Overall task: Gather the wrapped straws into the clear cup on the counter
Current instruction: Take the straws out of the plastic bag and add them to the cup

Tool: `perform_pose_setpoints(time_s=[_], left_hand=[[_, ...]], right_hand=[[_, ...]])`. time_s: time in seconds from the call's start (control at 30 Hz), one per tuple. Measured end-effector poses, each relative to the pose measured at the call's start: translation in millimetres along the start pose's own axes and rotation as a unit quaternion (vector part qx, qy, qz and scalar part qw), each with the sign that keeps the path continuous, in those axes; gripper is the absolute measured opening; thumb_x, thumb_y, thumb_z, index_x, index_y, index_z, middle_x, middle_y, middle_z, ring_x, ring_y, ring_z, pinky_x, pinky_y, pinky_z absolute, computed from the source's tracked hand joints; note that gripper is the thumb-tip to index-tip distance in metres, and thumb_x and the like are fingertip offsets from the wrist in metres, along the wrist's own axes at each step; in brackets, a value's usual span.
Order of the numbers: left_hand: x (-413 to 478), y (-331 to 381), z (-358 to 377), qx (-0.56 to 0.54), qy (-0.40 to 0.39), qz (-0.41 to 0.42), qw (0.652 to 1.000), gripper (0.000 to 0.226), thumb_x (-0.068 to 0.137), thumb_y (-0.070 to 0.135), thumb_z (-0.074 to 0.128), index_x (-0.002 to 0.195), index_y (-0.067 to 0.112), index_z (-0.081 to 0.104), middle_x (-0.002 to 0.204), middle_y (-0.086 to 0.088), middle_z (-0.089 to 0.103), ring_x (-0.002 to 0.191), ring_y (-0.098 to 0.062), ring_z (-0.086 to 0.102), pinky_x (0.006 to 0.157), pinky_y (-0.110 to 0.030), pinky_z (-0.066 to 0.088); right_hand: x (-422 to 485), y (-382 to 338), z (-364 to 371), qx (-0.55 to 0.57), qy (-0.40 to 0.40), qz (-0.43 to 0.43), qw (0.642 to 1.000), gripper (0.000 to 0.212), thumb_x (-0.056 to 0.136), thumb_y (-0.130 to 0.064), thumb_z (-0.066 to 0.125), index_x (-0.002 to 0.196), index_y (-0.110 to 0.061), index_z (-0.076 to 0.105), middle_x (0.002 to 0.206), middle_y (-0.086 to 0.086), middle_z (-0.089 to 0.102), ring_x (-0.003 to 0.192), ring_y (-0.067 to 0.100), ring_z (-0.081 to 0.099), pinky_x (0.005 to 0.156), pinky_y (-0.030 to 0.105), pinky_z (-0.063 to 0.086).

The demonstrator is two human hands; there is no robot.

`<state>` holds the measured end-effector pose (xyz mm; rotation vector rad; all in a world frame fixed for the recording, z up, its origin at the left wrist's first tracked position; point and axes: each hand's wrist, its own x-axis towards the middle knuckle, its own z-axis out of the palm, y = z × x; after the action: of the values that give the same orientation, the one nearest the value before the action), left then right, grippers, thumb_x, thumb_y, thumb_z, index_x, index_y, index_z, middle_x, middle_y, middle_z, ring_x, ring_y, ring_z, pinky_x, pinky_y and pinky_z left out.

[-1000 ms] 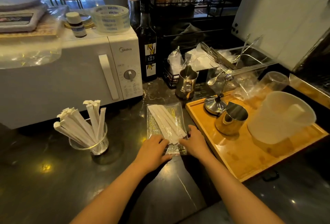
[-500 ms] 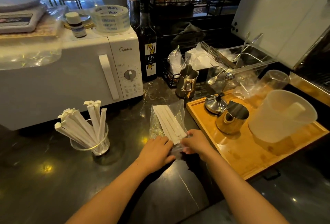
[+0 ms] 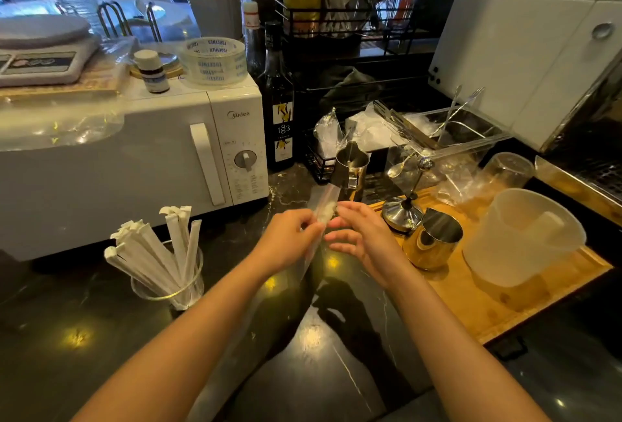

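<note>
Both hands are up off the counter (image 3: 101,337), meeting in the middle around a clear bag (image 3: 322,206) with white wrapped straws (image 3: 327,210) inside. The bag is turned nearly edge-on to the camera and blurry, so no count on how many are in there. The left hand (image 3: 286,241) has its fingers curled and pinched on the bag's left side. The right hand (image 3: 361,236) is looser: thumb and top finger touch the bag near its upper end, the other fingers are spread and half open below. The bag tilts up and away, its top end in front of a steel pitcher (image 3: 350,169).

The cup (image 3: 168,282) sits well apart on the left, in front of the microwave (image 3: 134,159). It's already got a bunch of wrapped straws (image 3: 151,253) fanned out in it, most leaning left, a few closer to upright.

To the right is a wooden tray (image 3: 488,307) with a gold pitcher (image 3: 430,239) just beside the right hand and a frosted plastic jug (image 3: 521,236) further right.
</note>
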<state>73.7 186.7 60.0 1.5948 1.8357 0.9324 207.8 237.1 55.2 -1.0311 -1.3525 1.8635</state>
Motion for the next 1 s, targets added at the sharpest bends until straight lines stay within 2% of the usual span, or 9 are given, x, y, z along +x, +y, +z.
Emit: perform_pose_setpoints(time_s=[0.07, 0.13, 0.23, 0.37, 0.43, 0.53, 0.73, 0.9, 1.0], left_hand=[[4.9, 6.2, -11.8, -0.095, -0.028, -0.018, 0.995, 0.027, 0.09, 0.018, 0.051, 0.064, 0.016, 0.052, 0.06, 0.002, 0.051, 0.049, -0.002, 0.052, 0.05, -0.014, 0.045], [9.0, 9.0, -21.3, -0.158, -0.049, -0.036, 0.986, 0.028, 0.089, 0.02, 0.052, 0.061, 0.017, 0.051, 0.059, 0.002, 0.05, 0.042, 0.002, 0.049, 0.044, -0.009, 0.041], [12.7, 12.0, -29.8, -0.212, -0.07, -0.06, 0.973, 0.026, 0.087, 0.024, 0.055, 0.063, 0.015, 0.054, 0.06, 0.001, 0.053, 0.052, -0.007, 0.049, 0.05, -0.015, 0.04], [15.9, 13.4, -36.4, -0.259, -0.103, -0.059, 0.958, 0.029, 0.089, 0.023, 0.053, 0.061, 0.016, 0.054, 0.049, 0.007, 0.058, 0.047, -0.004, 0.053, 0.047, -0.013, 0.042], [16.0, 12.9, -38.5, -0.272, -0.113, -0.058, 0.954, 0.029, 0.088, 0.022, 0.053, 0.06, 0.017, 0.055, 0.048, 0.007, 0.059, 0.048, -0.005, 0.055, 0.049, -0.015, 0.043], [15.4, 9.8, -37.4, -0.3, -0.12, -0.062, 0.944, 0.028, 0.087, 0.022, 0.055, 0.06, 0.016, 0.057, 0.058, 0.001, 0.061, 0.058, -0.013, 0.059, 0.061, -0.023, 0.048], [11.6, 0.0, -28.3, -0.329, -0.126, -0.091, 0.931, 0.026, 0.086, 0.024, 0.058, 0.062, 0.012, 0.056, 0.07, -0.008, 0.061, 0.066, -0.017, 0.063, 0.061, -0.021, 0.053], [13.6, -5.5, -23.8, -0.346, -0.13, -0.103, 0.923, 0.027, 0.085, 0.031, 0.055, 0.073, 0.007, 0.061, 0.066, -0.008, 0.057, 0.058, -0.014, 0.056, 0.054, -0.016, 0.049], [14.9, -6.6, -23.3, -0.351, -0.14, -0.098, 0.921, 0.034, 0.077, 0.042, 0.058, 0.076, 0.009, 0.063, 0.067, -0.007, 0.058, 0.06, -0.014, 0.058, 0.058, -0.019, 0.05]], right_hand=[[-1.0, -6.1, 5.5, -0.033, -0.018, -0.021, 0.999, 0.014, 0.085, -0.015, 0.059, 0.096, -0.019, 0.051, 0.082, 0.003, 0.06, 0.064, 0.011, 0.062, 0.061, 0.022, 0.053], [-0.8, -11.4, 10.6, -0.078, -0.046, -0.043, 0.995, 0.016, 0.082, -0.011, 0.061, 0.092, -0.018, 0.051, 0.085, 0.004, 0.059, 0.071, 0.014, 0.061, 0.067, 0.025, 0.052], [0.5, -18.9, 16.2, -0.104, -0.075, -0.059, 0.99, 0.015, 0.081, -0.008, 0.062, 0.088, -0.016, 0.052, 0.085, 0.005, 0.058, 0.079, 0.02, 0.059, 0.074, 0.031, 0.052], [1.6, -27.8, 21.9, -0.126, -0.091, -0.076, 0.985, 0.013, 0.08, -0.008, 0.064, 0.082, -0.015, 0.052, 0.085, 0.011, 0.06, 0.082, 0.027, 0.06, 0.075, 0.034, 0.052], [1.8, -30.4, 24.3, -0.144, -0.092, -0.084, 0.982, 0.013, 0.08, -0.009, 0.065, 0.08, -0.013, 0.053, 0.088, 0.019, 0.061, 0.086, 0.032, 0.061, 0.072, 0.031, 0.053], [2.7, -31.7, 27.9, -0.173, -0.093, -0.089, 0.976, 0.014, 0.079, -0.015, 0.067, 0.076, -0.014, 0.053, 0.093, 0.03, 0.065, 0.088, 0.039, 0.065, 0.062, 0.021, 0.052], [5.6, -25.4, 27.3, -0.22, -0.12, -0.055, 0.967, 0.008, 0.079, -0.018, 0.068, 0.08, -0.013, 0.063, 0.085, 0.017, 0.07, 0.082, 0.031, 0.067, 0.076, 0.031, 0.054], [6.6, -25.5, 23.8, -0.173, -0.148, -0.029, 0.973, 0.005, 0.082, -0.009, 0.062, 0.08, -0.009, 0.066, 0.071, 0.004, 0.065, 0.065, 0.012, 0.063, 0.062, 0.016, 0.054], [6.9, -24.0, 21.9, -0.152, -0.148, -0.02, 0.977, 0.007, 0.083, -0.01, 0.06, 0.084, -0.005, 0.065, 0.074, 0.004, 0.066, 0.067, 0.011, 0.064, 0.067, 0.021, 0.054]])
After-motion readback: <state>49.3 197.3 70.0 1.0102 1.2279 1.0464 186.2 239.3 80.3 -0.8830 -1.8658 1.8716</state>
